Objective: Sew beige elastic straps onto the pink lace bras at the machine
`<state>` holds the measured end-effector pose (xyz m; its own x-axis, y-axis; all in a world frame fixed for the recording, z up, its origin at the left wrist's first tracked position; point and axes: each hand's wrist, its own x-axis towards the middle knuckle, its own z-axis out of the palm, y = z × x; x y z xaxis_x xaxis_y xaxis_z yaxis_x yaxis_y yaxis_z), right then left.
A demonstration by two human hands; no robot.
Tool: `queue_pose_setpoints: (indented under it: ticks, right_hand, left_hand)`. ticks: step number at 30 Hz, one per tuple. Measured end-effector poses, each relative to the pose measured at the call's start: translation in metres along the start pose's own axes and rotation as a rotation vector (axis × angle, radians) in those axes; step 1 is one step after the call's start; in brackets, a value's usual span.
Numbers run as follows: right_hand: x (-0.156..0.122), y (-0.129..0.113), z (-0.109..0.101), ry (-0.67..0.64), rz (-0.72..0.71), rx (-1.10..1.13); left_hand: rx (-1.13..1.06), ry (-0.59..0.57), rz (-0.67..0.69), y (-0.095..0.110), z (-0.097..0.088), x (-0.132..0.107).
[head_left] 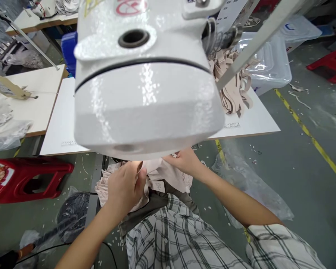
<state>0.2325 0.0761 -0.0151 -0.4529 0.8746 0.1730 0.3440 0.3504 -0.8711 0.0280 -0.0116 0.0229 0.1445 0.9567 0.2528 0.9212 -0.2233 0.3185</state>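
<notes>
A white sewing machine head (pixel 148 108) fills the upper middle of the view and hides its needle area. Below its front edge, a pale pink piece of fabric (pixel 170 173) is stretched between my two hands. My left hand (pixel 126 185) pinches its left side between thumb and fingers. On the right, my right hand (pixel 184 161) grips the upper edge, its fingertips partly hidden under the machine. A small white label (pixel 157 186) shows on the cloth. More pale fabric (pixel 102 186) lies bunched beside my left hand, near my lap.
A pile of beige fabric strips (pixel 232 89) lies on the white table (pixel 252 116) at right, near a clear plastic bin (pixel 268 63). A red stool (pixel 30 179) stands at left. A plastic bag (pixel 249 183) and scraps lie on the floor. A slanted white pole (pixel 257 45) rises at right.
</notes>
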Motion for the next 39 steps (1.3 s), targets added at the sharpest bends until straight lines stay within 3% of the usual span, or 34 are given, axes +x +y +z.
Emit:
queue_pose_setpoints:
  ticks: [3,5,7,10,12,15,18,21,23,25,27,29,31,34,37,39]
  right_hand:
    - [-0.008,0.014,0.0,0.037,0.056,0.027]
    - [-0.017,0.016,0.0,-0.001,0.083,-0.034]
    - [-0.032,0.008,0.0,-0.08,0.1,-0.057]
    - [-0.061,-0.018,0.003,-0.258,0.138,0.131]
    - [-0.076,-0.037,0.008,-0.354,0.169,0.337]
    - [-0.082,-0.05,0.025,-0.408,0.16,0.5]
    - [-0.066,-0.042,0.059,-0.416,0.179,0.569]
    - [-0.047,-0.028,0.097,-0.338,0.428,0.88]
    - [-0.043,-0.018,0.116,-0.246,0.589,1.095]
    - [-0.045,-0.008,0.128,-0.13,0.634,1.162]
    - [-0.052,0.001,0.134,-0.002,0.59,1.07]
    - [-0.06,0.01,0.139,0.099,0.498,0.887]
    - [-0.067,0.018,0.141,0.13,0.368,0.64]
    - [-0.075,0.026,0.138,0.04,0.136,0.259]
    - [-0.08,0.03,0.123,-0.099,0.06,0.065]
    - [-0.079,0.028,0.109,-0.087,0.077,0.018]
  left_hand:
    - [-0.307,-0.09,-0.211,-0.006,-0.005,-0.001]
    - [-0.438,-0.213,-0.27,-0.012,-0.009,0.0]
    - [-0.526,-0.36,-0.245,-0.015,-0.011,0.001]
    - [-0.729,-0.529,-0.165,-0.014,-0.01,-0.003]
    - [-0.926,-0.557,-0.194,-0.012,-0.009,-0.009]
    - [-1.116,-0.497,-0.362,-0.015,-0.017,-0.021]
    - [-1.005,-0.473,-0.468,-0.03,-0.032,-0.031]
    - [-0.746,-0.551,-0.448,-0.048,-0.041,-0.035]
    - [-0.632,-0.635,-0.386,-0.059,-0.036,-0.037]
    - [-0.52,-0.554,-0.38,-0.066,-0.021,-0.042]
    - [-0.441,-0.315,-0.481,-0.068,0.0,-0.049]
    - [-0.532,-0.181,-0.606,-0.063,0.025,-0.057]
    - [-0.74,-0.234,-0.654,-0.056,0.046,-0.062]
    - [-0.893,-0.252,-0.644,-0.044,0.067,-0.064]
    - [-0.912,-0.147,-0.661,-0.038,0.068,-0.061]
    - [-0.895,-0.118,-0.638,-0.033,0.062,-0.058]
